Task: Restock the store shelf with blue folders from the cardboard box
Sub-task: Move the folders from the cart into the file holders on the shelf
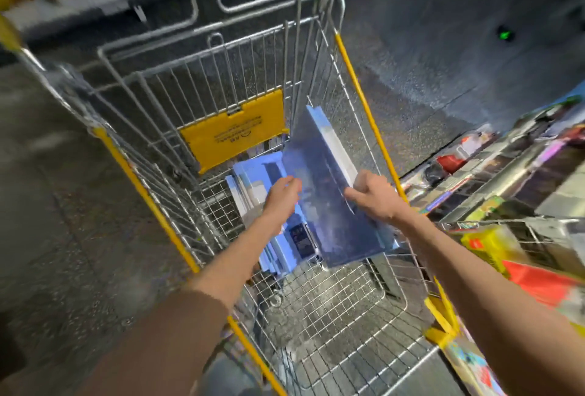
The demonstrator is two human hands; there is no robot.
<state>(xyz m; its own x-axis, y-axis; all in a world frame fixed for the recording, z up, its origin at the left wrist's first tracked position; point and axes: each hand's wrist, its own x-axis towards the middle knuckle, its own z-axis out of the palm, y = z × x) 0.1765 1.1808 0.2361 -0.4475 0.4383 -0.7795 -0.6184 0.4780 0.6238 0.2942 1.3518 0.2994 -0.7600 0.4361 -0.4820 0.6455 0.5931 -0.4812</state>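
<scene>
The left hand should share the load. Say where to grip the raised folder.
Take the folder by its left long edge, about midway, coming from the left. The right hand pinches the right edge, and the tilted sheet's left edge lies free right beside the left hand.

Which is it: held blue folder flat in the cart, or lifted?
Lifted and tilted. The right hand grips the blue folder by its right edge, left hand at its left; other folders lie below in the cart.

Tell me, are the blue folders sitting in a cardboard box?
No, the blue folders lie in a wire shopping cart, with no cardboard around them.
</scene>
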